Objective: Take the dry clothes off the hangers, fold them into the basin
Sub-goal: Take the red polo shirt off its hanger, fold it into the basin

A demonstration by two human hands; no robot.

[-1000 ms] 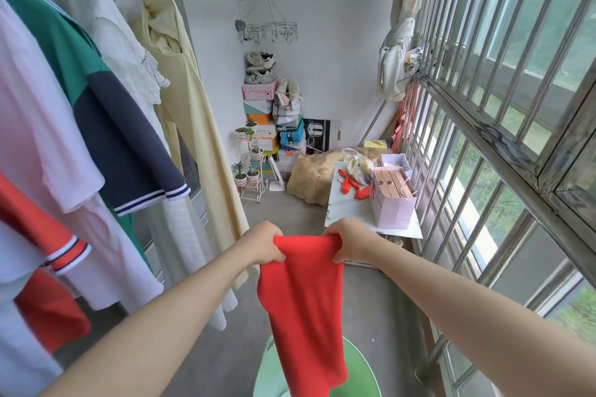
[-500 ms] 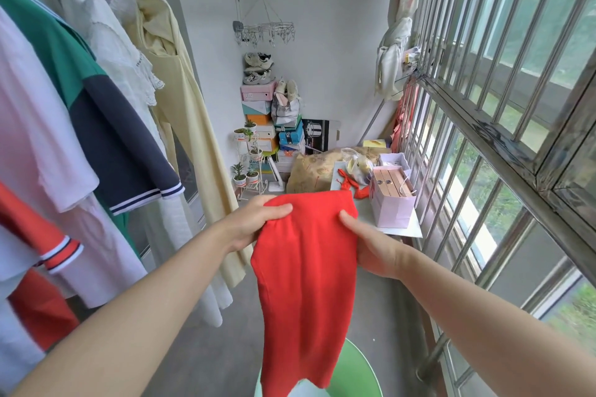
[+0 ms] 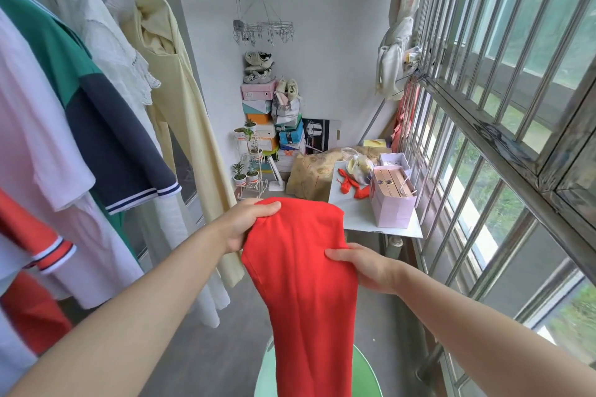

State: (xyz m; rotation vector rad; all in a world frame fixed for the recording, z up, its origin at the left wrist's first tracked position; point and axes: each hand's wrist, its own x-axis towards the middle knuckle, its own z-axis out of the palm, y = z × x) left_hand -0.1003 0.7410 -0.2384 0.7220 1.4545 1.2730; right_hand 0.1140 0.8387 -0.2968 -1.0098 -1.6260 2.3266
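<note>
the red garment hangs in mid-air at the centre of the view, off any hanger. its length trails down toward six o'clock, where it hides the middle of the green basin below. the left hand holds the top corner, at about ten o'clock of the cloth, with its fingers curled over the upper edge and closed on it. the right hand sits lower, at three o'clock of the cloth. it pinches the side edge, thumb laid on the front and the other fingers hidden behind the fabric. neither hand is free.

the fabric looks thin, light and limp. it drapes in soft folds with no stiffness of its own, so it probably sags wherever it is not held. it seems dry, not slippery, and nothing about it looks fragile. for a neat fold the better holds are likely the corners and side edges, kept taut between the hands, rather than a bunch in the middle. the hem is out of sight at six o'clock and may drag in the basin before the fold is made.

at nine o'clock more clothes hang on hangers: a green and navy shirt and, nearer eleven o'clock, a pale yellow garment. at two o'clock a pink bag stands on a small surface.
</note>
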